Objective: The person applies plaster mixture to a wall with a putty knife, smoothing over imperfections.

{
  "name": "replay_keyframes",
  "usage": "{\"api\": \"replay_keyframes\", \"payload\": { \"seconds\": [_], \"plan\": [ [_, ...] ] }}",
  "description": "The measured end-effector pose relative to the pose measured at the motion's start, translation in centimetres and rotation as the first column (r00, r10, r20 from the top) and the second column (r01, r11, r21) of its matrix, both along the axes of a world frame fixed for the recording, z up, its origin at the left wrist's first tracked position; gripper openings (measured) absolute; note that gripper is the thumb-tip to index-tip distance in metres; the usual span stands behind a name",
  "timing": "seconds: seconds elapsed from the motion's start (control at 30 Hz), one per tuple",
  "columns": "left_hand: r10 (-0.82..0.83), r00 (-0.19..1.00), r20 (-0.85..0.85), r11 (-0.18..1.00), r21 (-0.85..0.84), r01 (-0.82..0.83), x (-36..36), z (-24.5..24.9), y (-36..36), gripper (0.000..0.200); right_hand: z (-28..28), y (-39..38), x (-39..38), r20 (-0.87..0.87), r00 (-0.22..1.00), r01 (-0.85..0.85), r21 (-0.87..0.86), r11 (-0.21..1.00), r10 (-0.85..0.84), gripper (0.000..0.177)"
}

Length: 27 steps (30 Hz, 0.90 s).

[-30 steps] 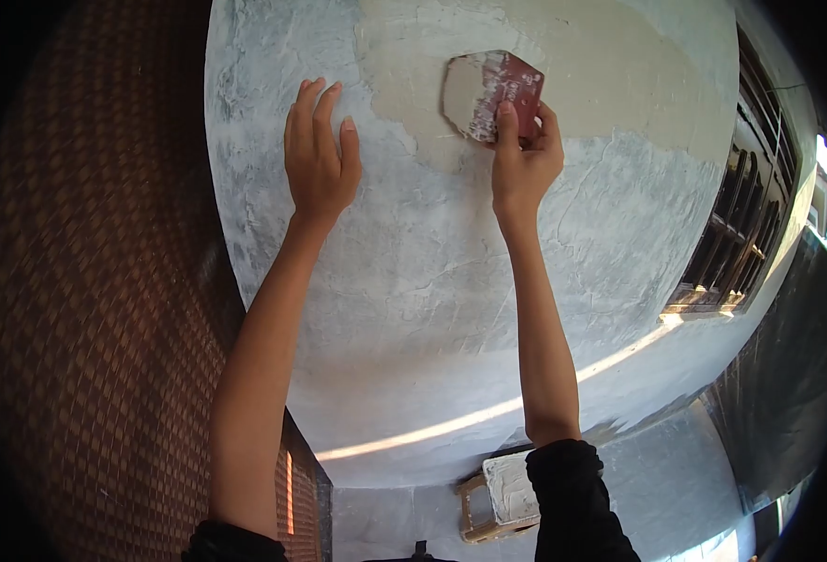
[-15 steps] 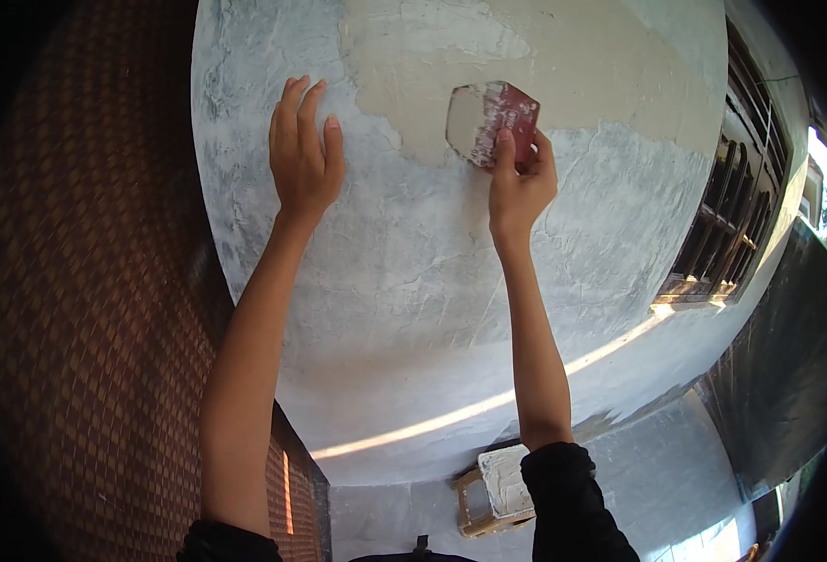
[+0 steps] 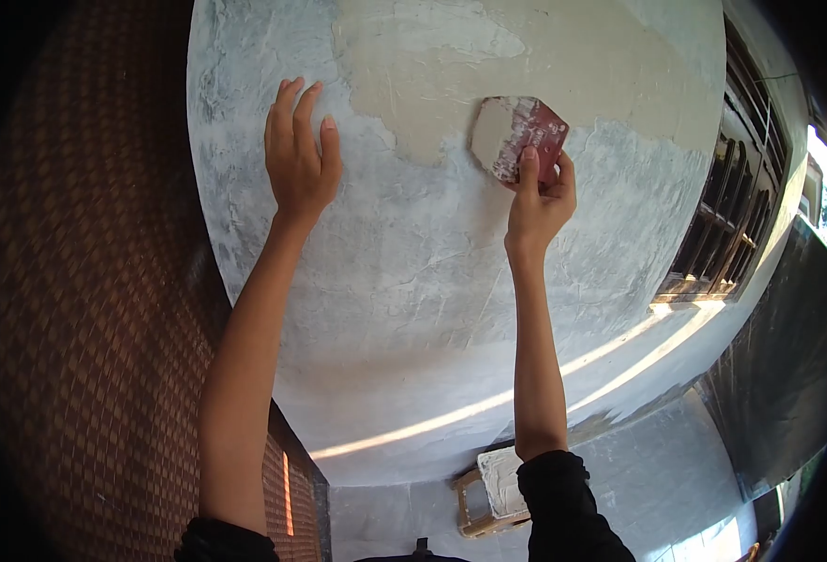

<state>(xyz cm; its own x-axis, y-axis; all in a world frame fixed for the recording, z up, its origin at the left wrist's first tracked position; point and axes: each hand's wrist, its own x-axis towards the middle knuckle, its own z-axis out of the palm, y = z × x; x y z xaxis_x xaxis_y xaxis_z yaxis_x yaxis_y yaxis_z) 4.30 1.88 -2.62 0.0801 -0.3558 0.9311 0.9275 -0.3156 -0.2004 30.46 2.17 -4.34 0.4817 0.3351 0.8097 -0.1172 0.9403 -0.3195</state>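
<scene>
Two bare hands reach up a grey wall (image 3: 413,281): the right hand (image 3: 537,201) pinches a red scraper (image 3: 516,136) by its lower corner, thumb in front and fingers curled behind, at the lower edge of the beige plaster patch (image 3: 544,56). Its putty-smeared blade lies against the wall, long axis tilted, working edge pointing up-left into the patch. Left of the patch the left hand (image 3: 299,164) rests flat, fingers straight and close together; a barred window (image 3: 722,234) stands right of the patch, a plaster-caked stool (image 3: 488,487) well below.
</scene>
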Motion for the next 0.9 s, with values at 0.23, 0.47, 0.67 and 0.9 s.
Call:
{"api": "replay_keyframes", "payload": {
  "seconds": [0.23, 0.47, 0.67, 0.9],
  "plan": [
    [-0.015, 1.000, -0.009, 1.000, 0.012, 0.016, 0.0, 0.1, 0.0, 0.037, -1.0, 1.0, 0.4, 0.060, 0.989, 0.137, -0.068, 0.988, -0.133, 0.030],
    [-0.015, 1.000, -0.005, 1.000, -0.004, 0.015, 0.2, 0.1, -0.3, 0.036, 0.9, -0.6, -5.5, 0.333, 0.940, 0.064, 0.028, 0.998, -0.069, 0.030],
    [-0.005, 1.000, 0.011, 1.000, -0.002, 0.005, 0.1, 0.2, -0.3, 0.037, 2.2, -0.3, -3.2, 0.023, 0.999, -0.030, -0.037, 0.999, 0.031, 0.029],
    [-0.029, 1.000, -0.008, 1.000, -0.008, 0.029, -0.2, -0.1, -0.2, 0.036, 0.6, 1.9, -2.0, 0.152, 0.981, 0.133, -0.064, 0.989, -0.122, 0.029]
  ]
}}
